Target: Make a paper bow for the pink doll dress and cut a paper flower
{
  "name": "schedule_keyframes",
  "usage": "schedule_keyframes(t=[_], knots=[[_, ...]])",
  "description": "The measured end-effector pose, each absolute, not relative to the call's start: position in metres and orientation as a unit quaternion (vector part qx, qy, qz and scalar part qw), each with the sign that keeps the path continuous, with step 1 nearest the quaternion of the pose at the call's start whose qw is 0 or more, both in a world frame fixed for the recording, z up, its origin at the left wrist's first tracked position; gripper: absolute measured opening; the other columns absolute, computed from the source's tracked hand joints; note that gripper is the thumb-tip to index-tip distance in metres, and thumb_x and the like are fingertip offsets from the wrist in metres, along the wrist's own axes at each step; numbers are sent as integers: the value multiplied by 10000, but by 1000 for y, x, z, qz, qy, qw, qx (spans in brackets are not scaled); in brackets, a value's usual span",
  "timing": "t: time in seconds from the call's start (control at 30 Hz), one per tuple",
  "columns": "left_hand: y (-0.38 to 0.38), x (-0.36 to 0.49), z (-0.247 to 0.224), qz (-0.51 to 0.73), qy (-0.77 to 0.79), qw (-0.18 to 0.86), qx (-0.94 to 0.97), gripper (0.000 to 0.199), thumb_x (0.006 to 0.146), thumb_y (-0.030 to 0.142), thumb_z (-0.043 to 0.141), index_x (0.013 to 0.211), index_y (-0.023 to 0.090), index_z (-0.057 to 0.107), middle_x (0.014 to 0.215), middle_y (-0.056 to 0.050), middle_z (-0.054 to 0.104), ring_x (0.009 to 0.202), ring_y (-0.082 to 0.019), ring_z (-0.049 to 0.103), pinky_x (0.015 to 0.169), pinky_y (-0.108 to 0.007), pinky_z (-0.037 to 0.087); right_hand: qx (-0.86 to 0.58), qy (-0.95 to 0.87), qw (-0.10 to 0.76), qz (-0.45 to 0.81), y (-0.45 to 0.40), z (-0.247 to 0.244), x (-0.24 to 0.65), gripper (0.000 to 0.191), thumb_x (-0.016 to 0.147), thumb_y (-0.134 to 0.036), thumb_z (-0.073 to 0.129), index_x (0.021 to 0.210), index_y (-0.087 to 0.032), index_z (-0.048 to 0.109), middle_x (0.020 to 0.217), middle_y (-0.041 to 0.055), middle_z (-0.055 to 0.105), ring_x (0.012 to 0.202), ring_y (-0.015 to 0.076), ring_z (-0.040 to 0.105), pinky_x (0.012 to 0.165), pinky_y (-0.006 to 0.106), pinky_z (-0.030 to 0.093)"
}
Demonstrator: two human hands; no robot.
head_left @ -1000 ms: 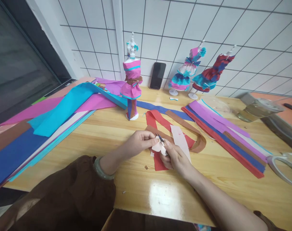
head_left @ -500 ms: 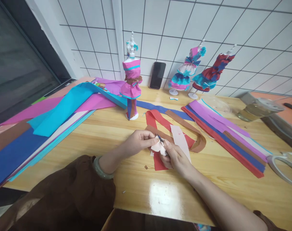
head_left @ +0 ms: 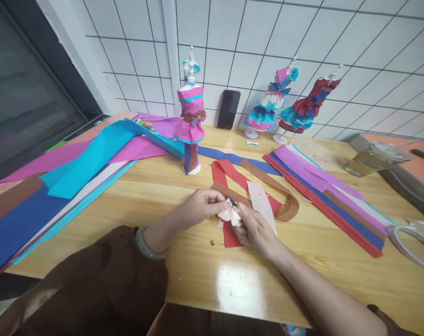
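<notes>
My left hand (head_left: 205,205) pinches the edge of a pale pink paper flower (head_left: 227,214) between thumb and fingertips. From the other side, my right hand (head_left: 253,224) grips small dark-bladed scissors (head_left: 232,200), their pointed tips lying over the flower's upper edge. The handles are mostly hidden in my right fingers. Beneath the hands lie a red paper strip (head_left: 232,237), a brown strip (head_left: 290,207) and a pale pink strip (head_left: 261,200). A small brown scrap (head_left: 212,242) rests nearer to me.
A doll form in a pink paper dress (head_left: 191,126) stands behind my hands. Two more dressed forms (head_left: 267,109) and a phone (head_left: 228,109) are by the tiled wall. Paper strips (head_left: 93,154) spread left, others (head_left: 330,200) right, with tape rolls (head_left: 413,242) and a cup (head_left: 376,158).
The flower has tilted slightly and shifted a little to the left between my fingers. Both hands otherwise keep their places.
</notes>
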State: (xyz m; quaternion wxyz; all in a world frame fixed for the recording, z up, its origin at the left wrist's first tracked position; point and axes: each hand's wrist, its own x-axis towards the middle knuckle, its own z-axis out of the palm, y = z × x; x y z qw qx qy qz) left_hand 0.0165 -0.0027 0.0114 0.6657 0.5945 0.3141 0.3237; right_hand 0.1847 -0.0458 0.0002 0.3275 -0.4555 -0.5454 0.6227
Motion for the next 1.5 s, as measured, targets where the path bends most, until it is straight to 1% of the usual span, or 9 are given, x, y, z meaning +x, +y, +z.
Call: schedule_keyframes(t=[0.13, 0.27, 0.63, 0.9, 1.07, 1.2, 1.5], knots=[[-2, 15, 11, 329, 316, 668, 588, 204, 747, 312, 591, 704, 113, 587, 716, -36, 616, 685, -117, 560, 658, -237, 428, -451, -555, 322, 620, -46, 2, 185, 453, 871, -551, 288, 588, -199, 320, 442, -88, 189, 371, 57, 160, 358, 210, 129], [-1, 15, 12, 328, 321, 670, 583, 211, 737, 321, 602, 711, 112, 589, 724, -35, 617, 691, -116, 560, 664, -233, 429, -455, -562, 319, 613, -47, 4, 185, 455, 875, -547, 281, 587, -197, 322, 438, -85, 203, 372, 58, 172, 358, 212, 132], [-1, 14, 11, 329, 321, 673, 580, 209, 739, 316, 602, 698, 111, 584, 700, -34, 609, 667, -108, 552, 648, -227, 434, -453, -549, 327, 621, -47, 5, 183, 432, 859, -559, 306, 629, -197, 345, 466, -85, 225, 379, 58, 182, 362, 205, 143], [-1, 15, 12, 328, 321, 670, 584, 215, 735, 317, 604, 678, 111, 586, 681, -33, 617, 653, -109, 559, 626, -221, 431, -448, -551, 330, 622, -47, 5, 183, 454, 852, -571, 311, 597, -196, 331, 463, -82, 227, 386, 57, 186, 367, 208, 148], [0, 14, 11, 324, 321, 670, 585, 216, 742, 319, 598, 688, 110, 585, 688, -32, 615, 655, -103, 553, 631, -219, 424, -451, -559, 326, 614, -46, 5, 182, 480, 829, -613, 302, 586, -199, 321, 455, -80, 226, 380, 60, 187, 361, 212, 150], [0, 13, 12, 318, 324, 662, 597, 231, 740, 333, 597, 679, 111, 581, 688, -37, 611, 654, -109, 548, 616, -221, 417, -460, -571, 319, 601, -47, 6, 183, 476, 837, -602, 297, 587, -198, 318, 455, -75, 242, 385, 60, 201, 367, 214, 156], [0, 12, 15, 305, 325, 668, 596, 249, 731, 354, 603, 674, 113, 573, 683, -40, 613, 648, -113, 556, 618, -224, 428, -452, -568, 324, 606, -47, 5, 183, 451, 833, -602, 311, 634, -198, 341, 464, -79, 238, 384, 62, 193, 361, 211, 147]])
